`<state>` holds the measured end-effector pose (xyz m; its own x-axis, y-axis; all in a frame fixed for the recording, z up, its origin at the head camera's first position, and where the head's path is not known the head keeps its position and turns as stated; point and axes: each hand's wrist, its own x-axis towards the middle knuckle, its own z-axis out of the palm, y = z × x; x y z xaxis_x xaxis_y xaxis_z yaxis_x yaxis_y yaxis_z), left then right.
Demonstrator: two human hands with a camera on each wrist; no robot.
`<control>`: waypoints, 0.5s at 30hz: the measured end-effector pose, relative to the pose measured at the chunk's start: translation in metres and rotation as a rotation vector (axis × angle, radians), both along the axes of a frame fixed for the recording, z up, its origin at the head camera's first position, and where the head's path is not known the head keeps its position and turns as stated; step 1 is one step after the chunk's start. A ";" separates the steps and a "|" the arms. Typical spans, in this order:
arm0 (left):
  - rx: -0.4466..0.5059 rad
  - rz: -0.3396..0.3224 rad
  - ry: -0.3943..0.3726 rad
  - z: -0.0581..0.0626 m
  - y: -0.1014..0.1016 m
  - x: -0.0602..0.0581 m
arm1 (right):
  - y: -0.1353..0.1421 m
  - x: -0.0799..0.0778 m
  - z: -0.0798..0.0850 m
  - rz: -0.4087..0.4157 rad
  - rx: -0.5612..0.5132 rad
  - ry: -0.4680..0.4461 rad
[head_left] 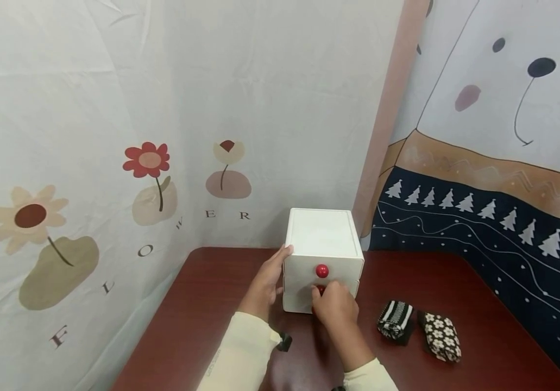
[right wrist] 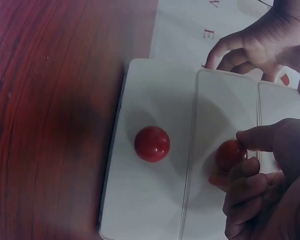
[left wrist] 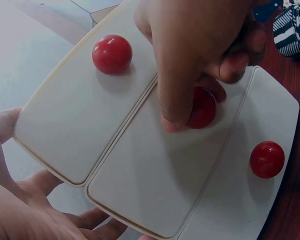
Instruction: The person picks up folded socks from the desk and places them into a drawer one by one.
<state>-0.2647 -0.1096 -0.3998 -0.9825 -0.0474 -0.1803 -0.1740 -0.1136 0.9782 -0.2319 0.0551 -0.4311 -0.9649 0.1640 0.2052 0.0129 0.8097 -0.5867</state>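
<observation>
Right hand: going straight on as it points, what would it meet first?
The right hand pinches the middle red knob; beyond it, the white middle drawer front would probably come first, though depth is unclear.

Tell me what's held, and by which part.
The right hand holds the middle drawer by its red knob; the left hand touches the white cabinet.

From the head view, the right hand (head_left: 337, 307) hides part of the middle red knob (head_left: 321, 289) and nearly all of the lowest knob (left wrist: 267, 159). The near edge of the tabletop (head_left: 201, 304) drops out of sight; the lettering (head_left: 213, 363) on the left sleeve (head_left: 245, 347) is too small for me to read. The left wrist view crops the striped bundle (head_left: 395, 319), toward the tabletop's right edge.
</observation>
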 end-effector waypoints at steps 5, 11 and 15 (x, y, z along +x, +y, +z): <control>0.001 0.001 0.005 0.000 0.003 0.001 | -0.002 -0.001 -0.003 -0.001 0.020 0.007; -0.005 0.010 0.003 -0.001 0.003 0.000 | -0.002 0.002 -0.002 0.001 0.039 0.000; -0.013 0.017 -0.002 -0.001 0.004 0.001 | -0.002 0.005 -0.001 0.001 0.048 -0.026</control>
